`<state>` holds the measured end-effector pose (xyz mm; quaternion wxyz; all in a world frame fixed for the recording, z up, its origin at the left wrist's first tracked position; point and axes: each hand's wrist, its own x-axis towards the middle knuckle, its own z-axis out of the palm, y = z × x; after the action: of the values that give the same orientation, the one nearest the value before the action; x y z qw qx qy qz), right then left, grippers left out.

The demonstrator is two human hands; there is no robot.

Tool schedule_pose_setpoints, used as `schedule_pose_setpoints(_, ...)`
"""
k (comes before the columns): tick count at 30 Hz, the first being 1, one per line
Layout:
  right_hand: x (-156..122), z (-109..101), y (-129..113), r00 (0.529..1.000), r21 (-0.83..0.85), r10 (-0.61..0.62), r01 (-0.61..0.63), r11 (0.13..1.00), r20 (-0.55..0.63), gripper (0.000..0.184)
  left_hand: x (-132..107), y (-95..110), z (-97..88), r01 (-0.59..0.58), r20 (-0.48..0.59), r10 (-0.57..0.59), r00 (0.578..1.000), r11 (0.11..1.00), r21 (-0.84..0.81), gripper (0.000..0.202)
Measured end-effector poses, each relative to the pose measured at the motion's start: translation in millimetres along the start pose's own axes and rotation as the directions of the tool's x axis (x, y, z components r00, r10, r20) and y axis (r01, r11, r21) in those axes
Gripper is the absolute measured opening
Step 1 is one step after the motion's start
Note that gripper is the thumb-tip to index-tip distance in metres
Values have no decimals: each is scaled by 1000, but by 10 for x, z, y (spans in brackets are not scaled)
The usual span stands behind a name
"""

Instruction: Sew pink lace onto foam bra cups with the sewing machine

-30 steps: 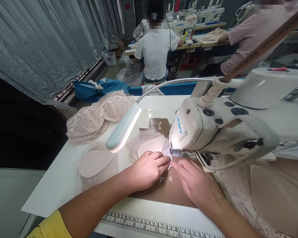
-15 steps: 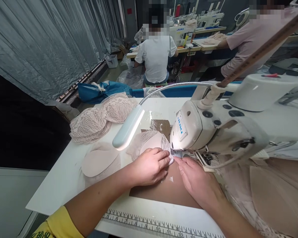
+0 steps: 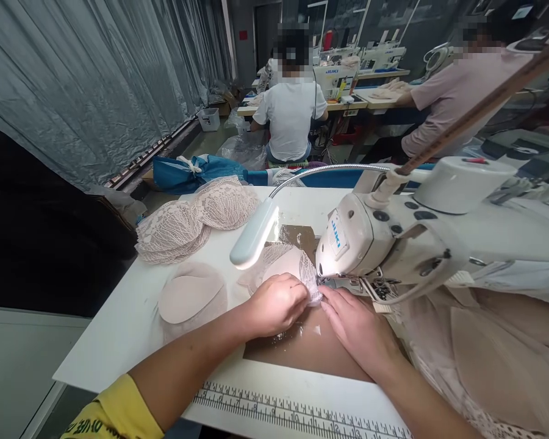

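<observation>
A beige lace bra cup [image 3: 284,261] lies at the needle area of a white JUKI sewing machine [image 3: 359,238]. My left hand [image 3: 274,306] is closed, its curled fingers pinching the cup's near edge just left of the presser foot. On the other side, my right hand [image 3: 359,326] lies palm down with its fingers stretched out. Its fingertips touch the lace edge close to the foot. The needle and the exact stitching point are hidden by the machine head and fingers. Brown sheeting [image 3: 302,350] covers the table beneath both hands.
A lit lamp [image 3: 255,235] on a bendy neck hangs over the work. Left stand stacked lace cups [image 3: 171,228] and a plain cup [image 3: 190,299]. Beige fabric [image 3: 498,360] piles up at right. A measuring scale [image 3: 297,417] runs along the front edge. Two people sit beyond.
My left hand's fingers have gone from lying flatter on the lace to curled in a pinch. The right hand stays by the foot, its fingers flatter. The whole view has shifted slightly.
</observation>
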<state>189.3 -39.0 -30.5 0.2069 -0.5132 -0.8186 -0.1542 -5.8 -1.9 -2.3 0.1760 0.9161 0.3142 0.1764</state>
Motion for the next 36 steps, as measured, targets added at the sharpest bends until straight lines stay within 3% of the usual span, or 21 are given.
schedule_pose_setpoints(5,42,23,-6,999,31,15,-17,999,39,24,13,14,-12,123,-18,-122,992,992,34,23)
schedule_pose_setpoints(8,52,39,2,998,66,23,-27,997,57,27,-3,6,-66,51,46,-51,998,999,21,8)
schedule_pose_setpoints(11,51,42,9,996,109,33,-42,993,81,31,-16,-12,-117,-64,123,60,991,998,28,28)
schedule_pose_setpoints(13,41,34,12,995,135,33,-46,990,97,31,-10,-25,-117,-88,137,75,988,992,89,30)
schedule_pose_setpoints(16,9,10,22,994,165,22,-40,985,110,29,15,-48,-62,-87,121,61,991,972,220,17)
schedule_pose_setpoints(21,-63,-51,56,994,182,-82,69,981,69,31,20,-61,8,-137,94,113,989,938,319,36)
schedule_pose_setpoints(24,-74,-92,63,989,177,-143,133,975,46,35,-8,-33,6,-151,59,139,988,918,367,32)
schedule_pose_setpoints(30,-66,-111,53,986,160,-153,140,977,72,35,-48,-15,34,-233,85,217,973,905,355,29)
schedule_pose_setpoints(36,-60,-80,17,992,61,-94,89,994,82,37,-19,-73,67,-161,40,157,987,926,341,30)
